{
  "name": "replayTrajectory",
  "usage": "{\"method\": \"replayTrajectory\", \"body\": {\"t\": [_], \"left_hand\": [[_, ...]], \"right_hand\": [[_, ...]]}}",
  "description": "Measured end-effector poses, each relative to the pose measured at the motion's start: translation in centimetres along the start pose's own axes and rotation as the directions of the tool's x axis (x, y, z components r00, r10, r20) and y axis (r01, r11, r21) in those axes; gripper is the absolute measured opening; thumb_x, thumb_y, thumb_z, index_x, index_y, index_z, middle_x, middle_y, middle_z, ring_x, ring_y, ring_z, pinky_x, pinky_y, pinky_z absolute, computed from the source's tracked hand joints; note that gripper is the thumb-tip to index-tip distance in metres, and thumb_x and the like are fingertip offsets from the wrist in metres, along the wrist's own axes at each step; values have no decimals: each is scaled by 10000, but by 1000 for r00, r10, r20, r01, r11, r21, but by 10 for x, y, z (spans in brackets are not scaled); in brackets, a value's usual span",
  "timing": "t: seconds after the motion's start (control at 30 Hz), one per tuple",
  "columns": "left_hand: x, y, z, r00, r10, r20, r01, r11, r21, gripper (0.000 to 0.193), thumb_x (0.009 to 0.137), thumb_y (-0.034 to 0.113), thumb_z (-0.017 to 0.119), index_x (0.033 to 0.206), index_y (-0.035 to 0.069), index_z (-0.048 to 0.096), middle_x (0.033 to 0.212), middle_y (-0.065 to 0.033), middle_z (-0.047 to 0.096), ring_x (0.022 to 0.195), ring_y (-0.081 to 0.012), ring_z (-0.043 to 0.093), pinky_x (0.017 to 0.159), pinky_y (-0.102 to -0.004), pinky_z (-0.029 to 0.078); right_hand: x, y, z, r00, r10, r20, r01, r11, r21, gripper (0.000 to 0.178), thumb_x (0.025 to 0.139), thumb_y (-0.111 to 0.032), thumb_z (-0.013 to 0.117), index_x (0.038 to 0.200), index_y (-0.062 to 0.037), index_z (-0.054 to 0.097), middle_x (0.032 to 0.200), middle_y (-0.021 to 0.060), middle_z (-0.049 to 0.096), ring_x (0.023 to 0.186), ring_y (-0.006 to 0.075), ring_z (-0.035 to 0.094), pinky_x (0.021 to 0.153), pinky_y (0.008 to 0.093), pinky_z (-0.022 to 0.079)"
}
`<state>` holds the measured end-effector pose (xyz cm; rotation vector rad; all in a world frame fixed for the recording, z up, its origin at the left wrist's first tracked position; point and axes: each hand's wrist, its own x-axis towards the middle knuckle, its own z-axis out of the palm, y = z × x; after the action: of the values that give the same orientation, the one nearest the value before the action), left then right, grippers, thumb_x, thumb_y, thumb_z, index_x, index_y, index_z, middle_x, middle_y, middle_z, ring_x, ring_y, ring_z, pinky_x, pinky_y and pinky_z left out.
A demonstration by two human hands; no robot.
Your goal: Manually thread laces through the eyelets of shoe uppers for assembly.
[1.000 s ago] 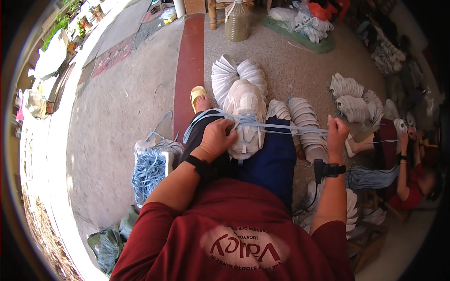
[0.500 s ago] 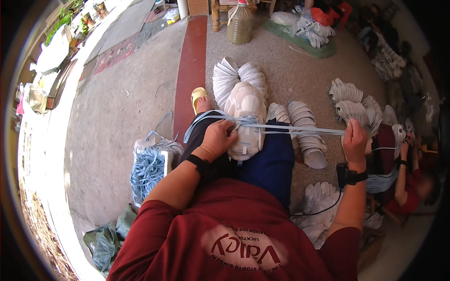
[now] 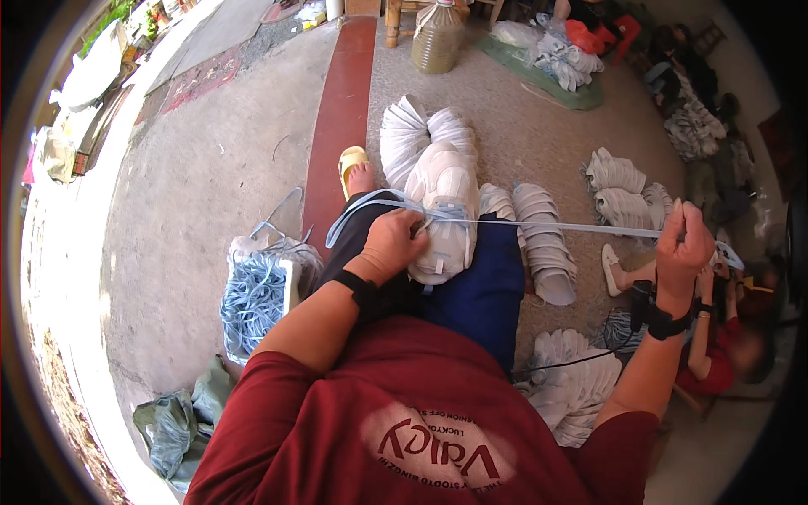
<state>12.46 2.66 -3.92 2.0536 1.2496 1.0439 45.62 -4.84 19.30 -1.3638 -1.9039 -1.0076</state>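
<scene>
A white shoe upper (image 3: 439,257) rests across my lap, with light blue laces through its eyelets. My left hand (image 3: 394,244) is closed at its left edge, fingertips pinching beside the lacing. Loose loops of lace (image 3: 364,204) hang to the left over my dark trouser leg. From the lacing a light blue shoelace (image 3: 581,226) runs taut to the right. Its far end is pinched in my right hand (image 3: 683,244), held well out to the side.
A box of tangled blue laces (image 3: 255,299) stands at my left. Stacked white uppers lie ahead (image 3: 406,139), to the right (image 3: 544,244) and by my right hip (image 3: 576,379). A co-worker in a red sleeve (image 3: 714,364) sits close on the right. A large bottle (image 3: 437,39) stands ahead.
My right hand has moved farther right, drawing the lace out longer. The two strands seen between the upper and that hand now appear as one line. My left hand has stayed at the upper.
</scene>
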Motion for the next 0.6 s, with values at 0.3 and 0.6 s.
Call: {"method": "replayTrajectory", "body": {"t": [0.3, 0.6], "left_hand": [[2, 0, -4, 998, -18, 59, 19, 1000, -5, 113, 706, 113, 589, 733, 5, 568, 647, -130, 556, 628, -296, 569, 588, -367, 454], [-3, 3, 0, 992, -128, -11, 128, 991, -24, 154, 716, 143, 632, 789, 9, 619, 690, -132, 595, 629, -254, 598, 604, -335, 478]], "right_hand": [[-43, -27, -22, 332, -333, 883, -660, 587, 469, 170, 727, -108, 643, 814, 27, 590, 658, 76, 579, 657, 142, 562, 625, 283, 444], [-78, -138, 105, 633, 130, 764, -734, 415, 537, 66, 745, -2, 605, 802, 25, 586, 670, 118, 589, 609, 199, 565, 581, 296, 440]]}}
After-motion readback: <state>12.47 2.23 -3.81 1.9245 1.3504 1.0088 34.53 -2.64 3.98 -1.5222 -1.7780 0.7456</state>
